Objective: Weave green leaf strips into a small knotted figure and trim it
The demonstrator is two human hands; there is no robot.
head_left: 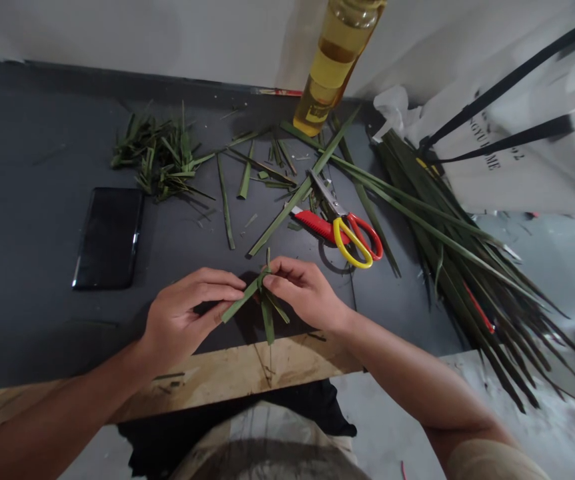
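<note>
Between my two hands is a small woven piece of green leaf strips [267, 317], with loose ends sticking out below and above. My left hand [187, 303] pinches one flat strip that slants down to the left. At the knotted middle, my right hand [305, 290] grips the piece between thumb and fingers. Just beyond my hands lie scissors [350, 233] with one red and one yellow handle. They rest across a red utility knife [317, 225]. A long cut leaf strip [287, 210] runs diagonally beside them.
A black phone [108, 239] lies at left, below a heap of folded leaf pieces [160, 153]. A bottle of yellow liquid [335, 67] stands at the back. Long leaves [462, 273] overhang the table's right edge, near a white bag [522, 133]. Leaf scraps [272, 177] litter the middle.
</note>
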